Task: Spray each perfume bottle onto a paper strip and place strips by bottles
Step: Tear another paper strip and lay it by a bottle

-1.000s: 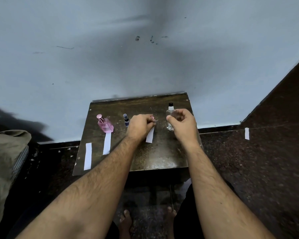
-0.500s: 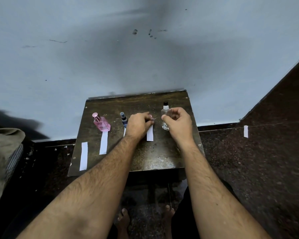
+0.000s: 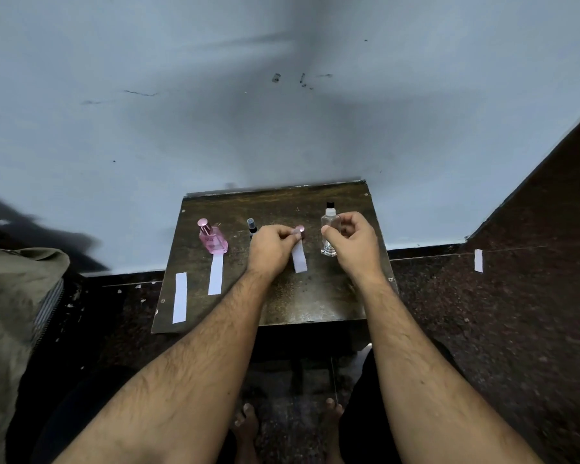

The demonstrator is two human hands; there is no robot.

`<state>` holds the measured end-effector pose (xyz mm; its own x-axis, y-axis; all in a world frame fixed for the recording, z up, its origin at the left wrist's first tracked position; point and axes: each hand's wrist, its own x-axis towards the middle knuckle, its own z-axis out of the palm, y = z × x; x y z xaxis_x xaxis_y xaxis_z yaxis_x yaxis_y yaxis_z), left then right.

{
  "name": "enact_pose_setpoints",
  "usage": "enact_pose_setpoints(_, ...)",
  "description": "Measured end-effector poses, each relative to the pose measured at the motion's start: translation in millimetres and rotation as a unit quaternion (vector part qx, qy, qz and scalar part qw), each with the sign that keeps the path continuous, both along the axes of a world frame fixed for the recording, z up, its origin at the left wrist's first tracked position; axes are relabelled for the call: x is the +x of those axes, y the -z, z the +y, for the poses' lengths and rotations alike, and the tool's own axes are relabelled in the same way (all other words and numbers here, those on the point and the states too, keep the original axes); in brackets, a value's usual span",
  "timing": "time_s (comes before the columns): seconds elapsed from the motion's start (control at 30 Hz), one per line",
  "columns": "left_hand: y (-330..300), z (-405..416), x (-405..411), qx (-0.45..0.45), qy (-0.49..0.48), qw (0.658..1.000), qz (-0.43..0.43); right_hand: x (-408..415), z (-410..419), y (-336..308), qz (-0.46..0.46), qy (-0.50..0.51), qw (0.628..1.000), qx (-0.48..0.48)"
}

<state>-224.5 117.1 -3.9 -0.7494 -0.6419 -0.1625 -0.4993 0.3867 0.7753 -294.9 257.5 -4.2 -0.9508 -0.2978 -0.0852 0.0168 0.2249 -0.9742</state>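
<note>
On top of a small dark scuffed wooden table (image 3: 282, 303) against a pale blue wall (image 3: 215, 112), head view: pink square glass perfume bottle (image 3: 212, 241) with a pink round cap at far left — faint lettering on its face, too blurred to read. Just beside it to the right, a small dark spray bottle (image 3: 252, 226), partly hidden by the left hand (image 3: 271, 250). Left hand is closed, pinching the top of a white paper strip (image 3: 299, 259) by a small pink-capped bottle (image 3: 300, 230); strip's lower end lies on the table. Right hand (image 3: 355, 244) curled with fingers bent beside a clear glass bottle with a black cap (image 3: 329, 232) — contact unclear, cannot tell if it grips. Another white strip (image 3: 215, 275) lies below the pink bottle, one more (image 3: 180, 297) at the table's left edge. A stray white strip (image 3: 478, 260) sits on the dark speckled floor (image 3: 499, 329), well apart.
</note>
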Motion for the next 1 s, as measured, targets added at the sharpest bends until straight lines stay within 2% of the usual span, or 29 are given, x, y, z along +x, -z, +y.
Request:
enact_pose_setpoints(0.1,-11.6,-1.1,10.6,0.024,-0.013,1.0,0.013,13.8,3.0,-13.4,-0.021,-0.028,0.999,-0.023)
enact_pose_setpoints(0.2,-30.1,-3.5,25.3,0.035,-0.022,0.998,0.037,31.8,5.5,-35.3,-0.062,-0.071,0.99,-0.107)
enact_pose_setpoints(0.33,-63.1,-7.2,48.8,0.041,-0.052,0.994,0.09,56.0,12.1,-69.8,-0.163,-0.13,0.955,-0.212)
enact_pose_setpoints(0.5,-102.6,-11.7,76.7,0.053,-0.088,0.986,0.129,86.3,18.7,-100.9,-0.203,-0.177,0.918,-0.292)
enact_pose_setpoints(0.67,-136.8,-15.2,96.8,0.047,-0.088,0.984,0.15,105.1,24.0,-130.7,-0.266,-0.246,0.851,-0.381)
enact_pose_setpoints(0.77,-154.9,-16.1,106.6,0.046,-0.09,0.981,0.163,114.1,28.1,-147.6,-0.265,-0.273,0.829,-0.41)
enact_pose_setpoints(0.87,-172.2,-14.8,115.3,0.037,-0.086,0.979,0.179,119.9,29.8,-163.1,-0.234,-0.277,0.839,-0.405)
enact_pose_setpoints(1.0,-193.5,-10.0,123.7,0.05,-0.083,0.972,0.212,124.6,32.0,-182.3,-0.143,-0.266,0.891,-0.338)
